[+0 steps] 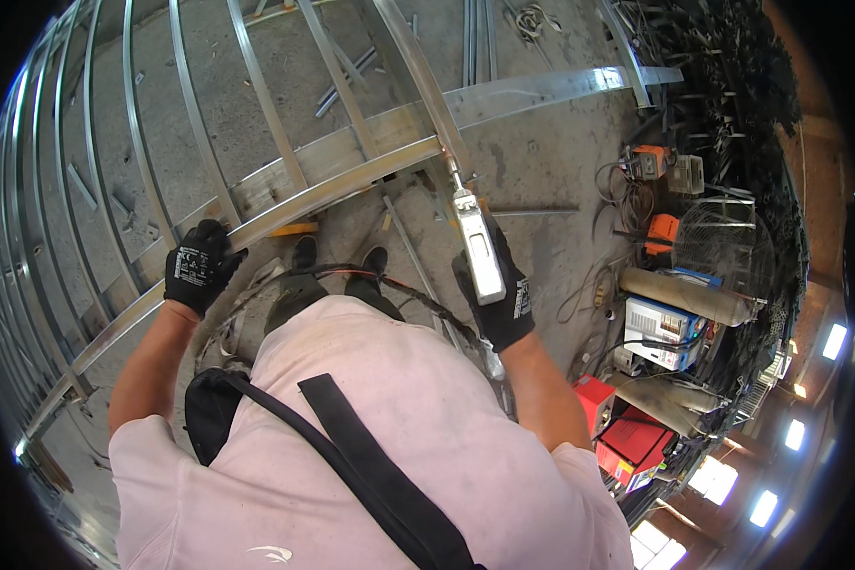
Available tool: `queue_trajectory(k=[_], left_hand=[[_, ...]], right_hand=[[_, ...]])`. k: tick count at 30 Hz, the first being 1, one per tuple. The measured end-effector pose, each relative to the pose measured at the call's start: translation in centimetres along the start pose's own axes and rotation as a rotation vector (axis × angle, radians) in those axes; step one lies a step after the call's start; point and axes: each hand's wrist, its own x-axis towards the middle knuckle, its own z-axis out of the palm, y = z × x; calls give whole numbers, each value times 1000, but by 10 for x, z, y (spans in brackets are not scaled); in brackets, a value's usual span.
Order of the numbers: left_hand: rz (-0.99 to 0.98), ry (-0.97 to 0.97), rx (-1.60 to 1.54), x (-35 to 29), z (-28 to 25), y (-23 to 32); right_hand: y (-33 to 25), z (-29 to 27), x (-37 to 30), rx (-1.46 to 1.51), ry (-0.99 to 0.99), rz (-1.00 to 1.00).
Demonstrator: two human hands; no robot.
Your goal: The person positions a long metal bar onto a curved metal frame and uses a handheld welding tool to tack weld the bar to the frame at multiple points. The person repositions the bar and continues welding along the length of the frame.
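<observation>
A large frame of bright metal tubes [332, 180], with many parallel bars, stretches from the left toward the middle. My left hand [199, 266], in a black glove, curls its fingers over the near rail, its thumb sticking out to the right. In my gloved right hand [503, 304] is a white welding gun [480, 252]. Its thin nozzle points away from me and meets the frame's right corner, where a small orange glint shows. The glove's fingers wrap the gun's handle, partly hidden under its body. A dark cable runs below the gun toward my legs.
A wide metal beam [541, 95] lies under the frame's far side. At the right stand a white-and-blue machine [657, 332], gas cylinders [684, 293], orange tools [662, 233], a wire fan cage [722, 242] and red boxes [635, 442]. Loose metal strips and cables lie about the floor.
</observation>
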Motion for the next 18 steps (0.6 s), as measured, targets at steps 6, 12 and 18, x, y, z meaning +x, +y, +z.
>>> queue_trajectory(k=[6, 12, 18], left_hand=[[20, -1, 32, 0, 0, 0], [90, -29, 109, 7, -9, 3], [130, -119, 115, 15, -18, 2]], right_hand=[[1, 7, -29, 73, 27, 140], [5, 17, -50, 238, 127, 264], [5, 46, -65, 349, 275, 375]])
